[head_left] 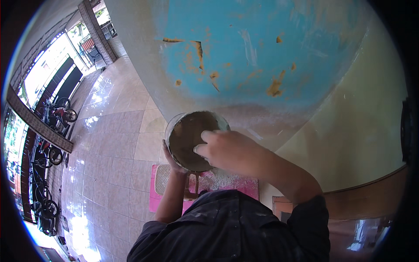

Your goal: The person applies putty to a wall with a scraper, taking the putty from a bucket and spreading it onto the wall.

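In the head view, the left hand (171, 159) supports a round tub (175, 121) from its lower left side, fingers spread along the outside wall and clamped against it; the part of that hand beneath the tub is hidden. The tub is held up in front of the person's chest, close to the foot of the wall (371, 100), its opening turned toward the camera. Grey-brown paste (185, 133) coats its inside.

The right hand (214, 147) reaches in over the tub's right rim. Two of its fingertips show over the paste, a little apart from each other and pale with residue; whether they grip anything cannot be told.

Ahead, a blue painted patch (244, 48) covers much of the wall, marked with brown-orange bare spots and dark cracks, with a greyish smeared border around it. Below the tub, a bright pink mat (154, 198) lies on the glossy tiled floor (118, 174), partly strewn with pale crumbs (238, 183). A beige woven-pattern seat (163, 180) stands over its left part. The person wears a dark buttoned shirt (227, 227) with whitish smudges. Far left, several motorcycles (56, 111) are parked beside a dark gate (67, 78).
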A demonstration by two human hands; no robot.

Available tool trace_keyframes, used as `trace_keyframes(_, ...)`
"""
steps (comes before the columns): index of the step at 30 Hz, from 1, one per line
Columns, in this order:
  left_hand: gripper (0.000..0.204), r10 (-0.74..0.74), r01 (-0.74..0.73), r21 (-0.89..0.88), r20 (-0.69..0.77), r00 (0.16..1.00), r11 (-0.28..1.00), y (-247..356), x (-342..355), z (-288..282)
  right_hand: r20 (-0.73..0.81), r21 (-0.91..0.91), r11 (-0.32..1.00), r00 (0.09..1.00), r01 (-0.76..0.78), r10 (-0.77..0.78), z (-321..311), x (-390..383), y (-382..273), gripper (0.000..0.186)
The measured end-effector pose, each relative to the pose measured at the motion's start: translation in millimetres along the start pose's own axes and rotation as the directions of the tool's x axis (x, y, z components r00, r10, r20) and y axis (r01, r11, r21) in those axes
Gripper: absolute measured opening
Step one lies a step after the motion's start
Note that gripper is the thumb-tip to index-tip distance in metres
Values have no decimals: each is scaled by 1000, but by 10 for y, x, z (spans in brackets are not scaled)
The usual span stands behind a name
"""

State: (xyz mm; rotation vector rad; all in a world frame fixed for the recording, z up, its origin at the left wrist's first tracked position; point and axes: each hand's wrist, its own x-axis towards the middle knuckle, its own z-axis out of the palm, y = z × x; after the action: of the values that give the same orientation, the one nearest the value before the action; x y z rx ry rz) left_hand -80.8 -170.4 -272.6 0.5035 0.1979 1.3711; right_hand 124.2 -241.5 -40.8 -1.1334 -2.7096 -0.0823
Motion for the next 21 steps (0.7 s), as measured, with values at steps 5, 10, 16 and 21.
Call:
trace_keyframes(5,79,-51,52,-48,12,999,998,108,97,30,-60,-37,995,994,-92,89,-64,169,32,21)
trace_keyframes(10,78,1,1,-49,56,998,999,197,146,-102,-40,293,955,998,-43,57,-264,201,117,34)
trace_keyframes(16,74,-12,28,-480,37,999,877,647,187,170,-135,667,732,944,-138,301,-296,2,306,32)
trace_keyframes(21,80,88,-85,-323,-7,996,942,909,210,335,-342,610,785,859,-106,381,229,-10,274,30)
